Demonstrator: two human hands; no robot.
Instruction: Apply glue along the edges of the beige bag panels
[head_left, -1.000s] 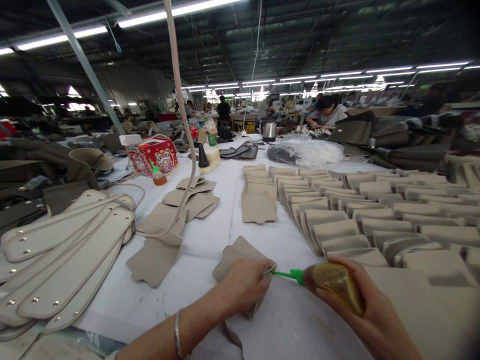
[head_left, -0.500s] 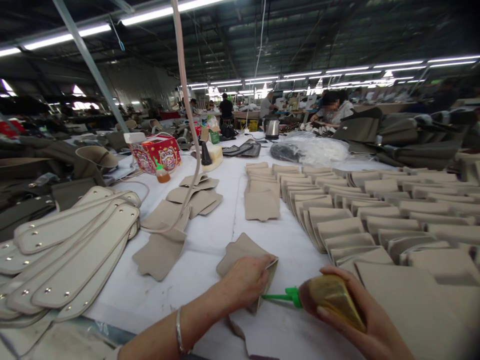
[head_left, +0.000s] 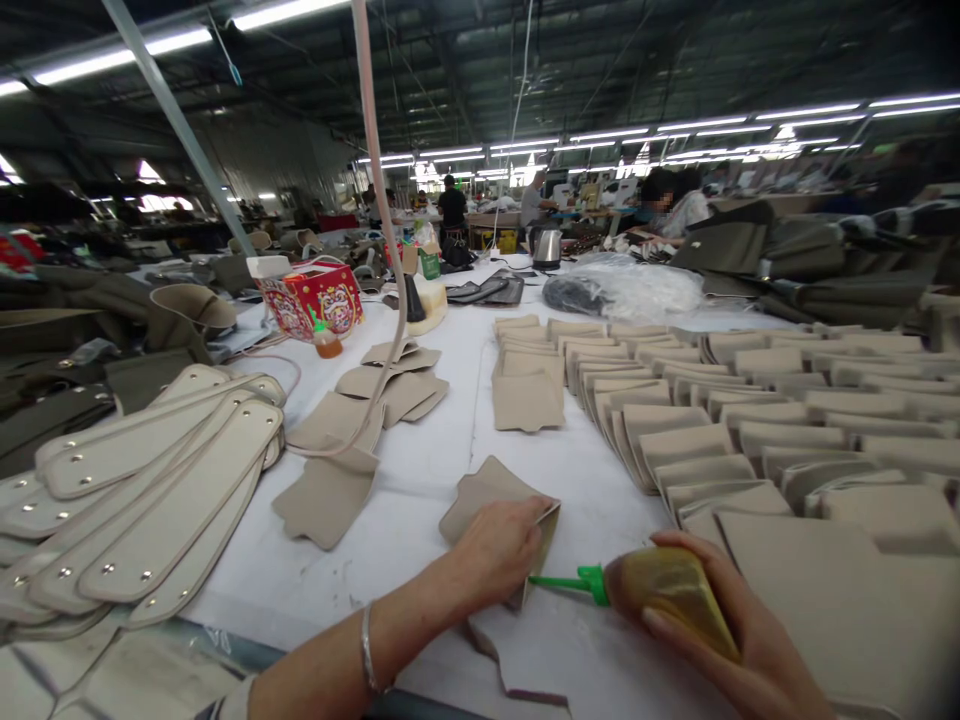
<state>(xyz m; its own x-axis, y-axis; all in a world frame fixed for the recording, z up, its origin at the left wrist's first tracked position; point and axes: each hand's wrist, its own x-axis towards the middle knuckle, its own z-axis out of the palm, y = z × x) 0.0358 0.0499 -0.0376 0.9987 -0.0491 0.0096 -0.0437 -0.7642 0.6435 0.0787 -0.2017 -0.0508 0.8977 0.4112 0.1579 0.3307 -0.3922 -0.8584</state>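
A beige leather piece (head_left: 484,482) lies on the white table, its right edge folded up. My left hand (head_left: 504,545) is closed on that fold, fingertips near its far corner. In my right hand (head_left: 739,625) is a squeeze glue bottle (head_left: 671,595) of amber liquid, tilted sideways, fingers wrapped round its body. Its green nozzle (head_left: 566,582) points left, and the tip meets the folded edge just below my left hand. Another beige piece (head_left: 517,650) lies nearer to me, partly under my left wrist.
Rows of folded beige pieces (head_left: 697,440) fill the right side. Cream straps with studs (head_left: 172,500) are piled at left. A pale hose (head_left: 382,200) hangs down over loose beige pieces (head_left: 330,495). Further back stand a red box (head_left: 322,300), a second glue bottle (head_left: 327,342) and a kettle (head_left: 546,250).
The view has shifted slightly. The nozzle stays at the folded edge, its tip slightly higher along it. My left hand keeps its hold on the leather piece.
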